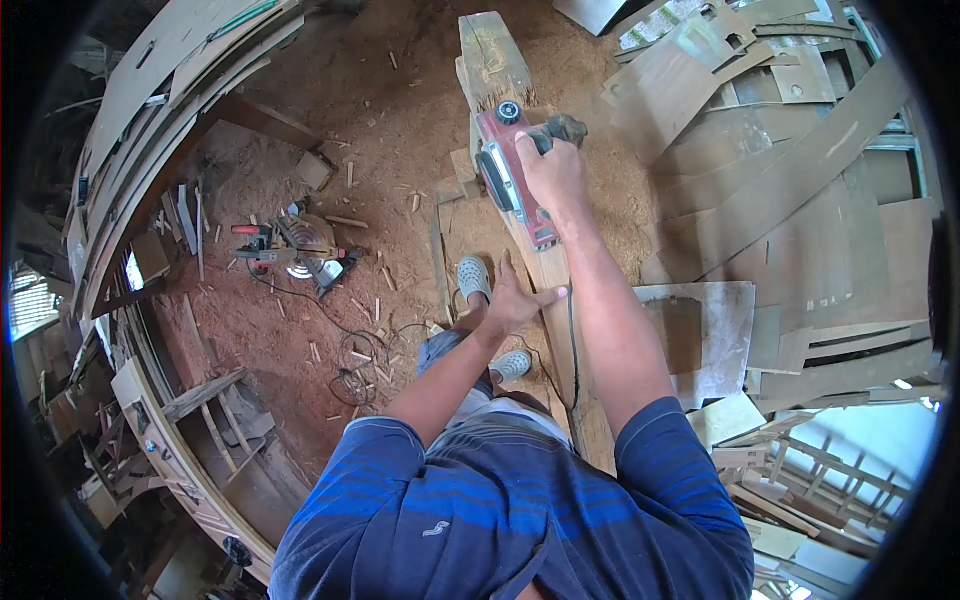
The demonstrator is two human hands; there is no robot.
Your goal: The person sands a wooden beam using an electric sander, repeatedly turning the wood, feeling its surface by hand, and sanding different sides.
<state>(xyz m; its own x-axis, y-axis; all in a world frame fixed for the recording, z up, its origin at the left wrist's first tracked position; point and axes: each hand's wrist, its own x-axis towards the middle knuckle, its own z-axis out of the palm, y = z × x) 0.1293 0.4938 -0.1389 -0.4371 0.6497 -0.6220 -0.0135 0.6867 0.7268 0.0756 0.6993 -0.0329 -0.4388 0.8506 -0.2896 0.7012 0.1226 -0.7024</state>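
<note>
A red electric hand planer [510, 182] rests on a long wooden beam [494, 62] that runs from the far end toward my body. My right hand [553, 178] is closed around the planer's dark rear handle. Its black cord [574, 350] trails back along the beam. Nearer to me, my left hand [514, 302] is open with its fingers spread, at the beam's left side; its thumb reaches over the wood. The planer's underside is hidden.
A circular saw [308, 248] with a cable lies on the sawdust-covered floor to the left, among scattered wood offcuts. Boards and plywood sheets [790, 230] pile up on the right. Curved stacked panels [190, 80] stand at the left. My shoes [473, 276] are beside the beam.
</note>
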